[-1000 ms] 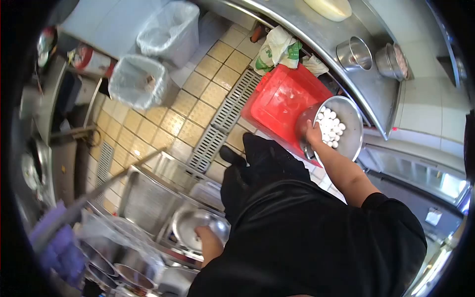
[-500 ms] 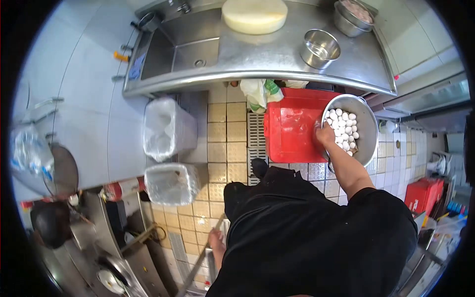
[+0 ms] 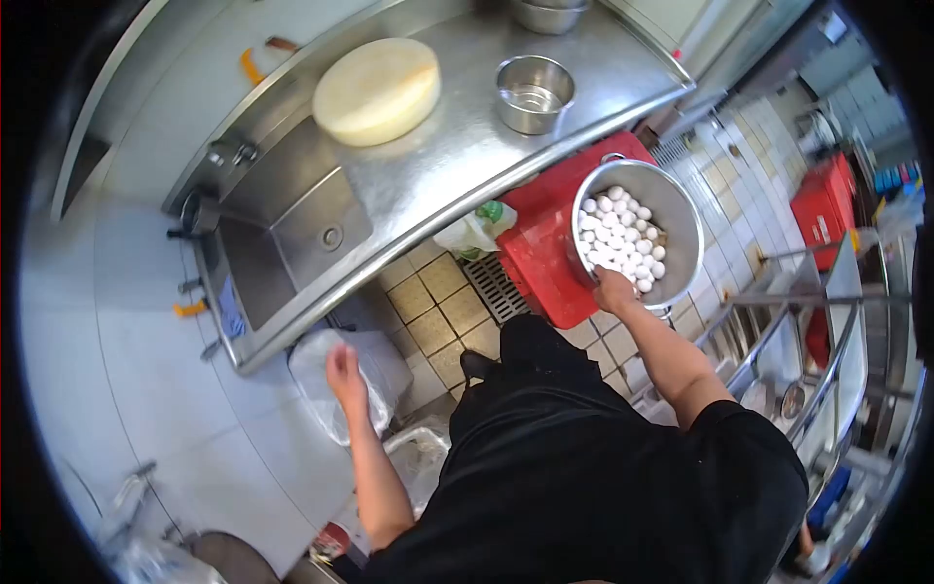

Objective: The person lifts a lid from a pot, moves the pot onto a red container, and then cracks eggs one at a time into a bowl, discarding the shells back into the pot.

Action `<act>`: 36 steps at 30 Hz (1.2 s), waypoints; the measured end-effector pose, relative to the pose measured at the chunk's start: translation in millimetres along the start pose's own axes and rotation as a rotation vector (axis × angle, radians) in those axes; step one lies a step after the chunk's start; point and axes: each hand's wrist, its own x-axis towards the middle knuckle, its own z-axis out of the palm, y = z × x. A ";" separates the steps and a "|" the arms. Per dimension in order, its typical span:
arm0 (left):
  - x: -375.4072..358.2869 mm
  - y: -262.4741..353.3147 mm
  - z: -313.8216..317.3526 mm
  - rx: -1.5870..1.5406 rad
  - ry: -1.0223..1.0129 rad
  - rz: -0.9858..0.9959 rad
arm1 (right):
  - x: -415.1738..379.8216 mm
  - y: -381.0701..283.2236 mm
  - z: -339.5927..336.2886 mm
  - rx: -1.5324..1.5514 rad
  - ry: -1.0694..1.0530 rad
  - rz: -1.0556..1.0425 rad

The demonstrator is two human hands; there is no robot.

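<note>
A large steel pot point(image 3: 689, 230) with many white eggs point(image 3: 623, 232) inside stands at the right end of a red lidded box point(image 3: 540, 248). My right hand point(image 3: 615, 292) is closed over the pot's near rim, its fingertips on the inner side close to the eggs. My left hand point(image 3: 345, 378) hangs over a bin point(image 3: 384, 365) lined with clear plastic, holding nothing I can see. Its fingers point upward, slightly blurred and loosely apart.
Behind the box runs a steel counter point(image 3: 428, 185) with a sink point(image 3: 282, 277), a thick round chopping block point(image 3: 379, 92) and a steel bowl point(image 3: 533, 95). A second lined bin point(image 3: 418, 462) stands nearby. Metal racks point(image 3: 778, 341) are on the right, beside another red box point(image 3: 822, 209).
The view has turned, and the counter now runs diagonally. My left hand has come up from low beside my body to over the bin. My right hand stays on the pot's rim.
</note>
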 end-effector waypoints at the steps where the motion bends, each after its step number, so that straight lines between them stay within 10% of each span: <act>1: 36.8 36.1 33.5 -0.120 -0.135 0.133 | -2.5 -1.0 5.8 0.012 -0.001 0.037; 8: 135.1 261.6 290.1 0.403 -0.916 0.575 | -17.5 -42.8 14.5 0.134 -0.096 -0.015; 12: 158.4 288.3 433.5 0.504 -0.956 0.642 | -9.0 -36.5 1.5 0.216 -0.222 -0.108; 15: 159.3 290.1 499.6 0.606 -0.908 0.617 | 10.9 0.0 -31.4 0.628 -0.268 0.341; 17: 164.7 283.0 508.0 0.898 -0.981 0.589 | 28.2 29.6 15.0 0.376 0.009 0.603; 36: 164.1 213.1 284.2 0.720 -0.825 0.448 | 29.5 37.4 39.8 0.348 -0.309 0.737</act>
